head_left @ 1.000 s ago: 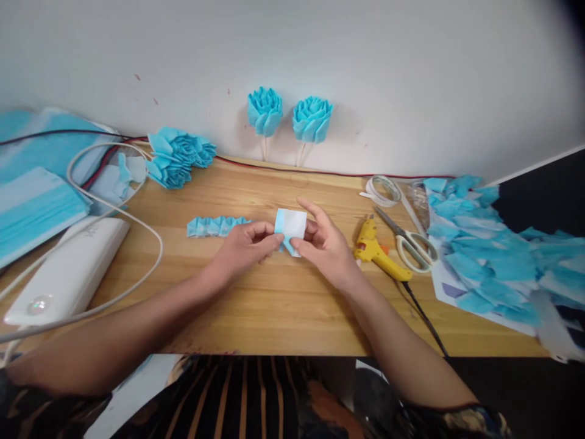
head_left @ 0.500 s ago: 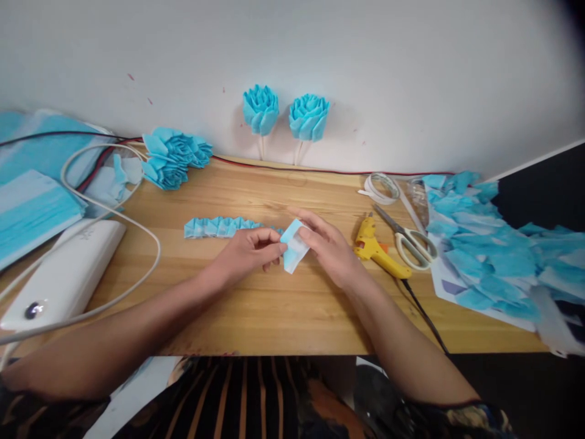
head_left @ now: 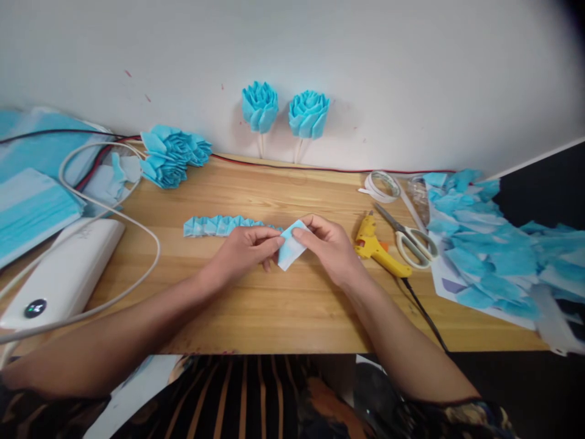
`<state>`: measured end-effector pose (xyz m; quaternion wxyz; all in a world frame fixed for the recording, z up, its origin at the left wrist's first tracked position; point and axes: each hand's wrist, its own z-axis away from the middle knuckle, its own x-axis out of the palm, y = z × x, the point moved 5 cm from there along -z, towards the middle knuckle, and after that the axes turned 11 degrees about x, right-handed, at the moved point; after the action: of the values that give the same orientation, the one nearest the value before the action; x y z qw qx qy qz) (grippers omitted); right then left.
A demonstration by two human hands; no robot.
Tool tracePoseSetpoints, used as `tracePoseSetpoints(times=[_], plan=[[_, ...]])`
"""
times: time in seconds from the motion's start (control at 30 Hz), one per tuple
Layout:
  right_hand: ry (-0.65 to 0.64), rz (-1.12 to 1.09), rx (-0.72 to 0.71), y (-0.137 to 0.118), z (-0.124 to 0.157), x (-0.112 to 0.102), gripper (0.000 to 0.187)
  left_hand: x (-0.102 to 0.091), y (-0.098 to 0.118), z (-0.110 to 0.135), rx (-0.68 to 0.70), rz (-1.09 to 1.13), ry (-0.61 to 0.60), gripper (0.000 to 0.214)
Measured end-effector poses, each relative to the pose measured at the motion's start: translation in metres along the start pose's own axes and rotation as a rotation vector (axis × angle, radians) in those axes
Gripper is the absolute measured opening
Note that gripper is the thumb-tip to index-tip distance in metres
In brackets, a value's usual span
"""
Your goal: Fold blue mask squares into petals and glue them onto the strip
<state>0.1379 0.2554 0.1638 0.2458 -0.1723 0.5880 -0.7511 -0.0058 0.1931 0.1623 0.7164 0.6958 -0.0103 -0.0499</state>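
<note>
A small folded piece of blue-and-white fabric (head_left: 292, 247) is held just above the wooden table between my two hands. My left hand (head_left: 247, 247) pinches its left edge between thumb and fingers. My right hand (head_left: 326, 244) grips its upper right side, the thumb lying flat on its face and the fingers behind. Beyond my left hand lies a row of folded blue fabric petals (head_left: 214, 225), its right end partly hidden by that hand.
Two blue fabric flowers (head_left: 260, 107) on sticks lean on the wall, and more flowers (head_left: 171, 158) lie left. A yellow glue gun (head_left: 375, 247), scissors (head_left: 406, 238) and a tape roll (head_left: 381, 186) sit right, beside piled fabric pieces (head_left: 493, 256). A white power bank (head_left: 68, 268) with a looping cable is left.
The fabric piece has turned slightly and moved a little to the left. My right fingers have curled in behind it, and my left hand keeps its pinch.
</note>
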Motion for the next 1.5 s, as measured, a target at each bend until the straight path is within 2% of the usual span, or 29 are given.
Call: tracePoseSetpoints(times=[0.2,0.33,0.47,0.63,0.8,1.03,1.27,1.5], plan=[[0.093,0.136,-0.132,-0.006,0.003,-0.001,0.012,-0.002,0.000,-0.001,-0.048,0.019,0.024,0.026],[0.157,0.382,-0.343,-0.018,0.009,-0.001,0.002,-0.002,-0.003,0.000,-0.110,0.112,0.041,0.025],[0.179,0.616,-0.612,-0.030,0.016,0.002,0.011,-0.001,-0.010,0.001,-0.156,0.292,0.069,0.024],[0.186,0.793,-0.788,-0.035,0.019,0.004,0.022,-0.001,-0.012,0.001,-0.149,0.400,0.076,0.025],[0.177,0.813,-0.823,-0.036,0.020,0.003,0.022,-0.001,-0.011,0.000,-0.126,0.372,0.054,0.026],[0.172,0.787,-0.771,-0.034,0.019,0.003,0.022,-0.003,-0.014,0.000,-0.134,0.298,0.077,0.027],[0.100,0.764,-0.755,-0.035,0.019,0.006,0.023,-0.002,-0.012,-0.001,-0.127,0.353,0.069,0.025],[0.103,0.780,-0.726,-0.033,0.017,0.005,0.023,-0.002,-0.012,0.000,-0.110,0.329,0.058,0.026]])
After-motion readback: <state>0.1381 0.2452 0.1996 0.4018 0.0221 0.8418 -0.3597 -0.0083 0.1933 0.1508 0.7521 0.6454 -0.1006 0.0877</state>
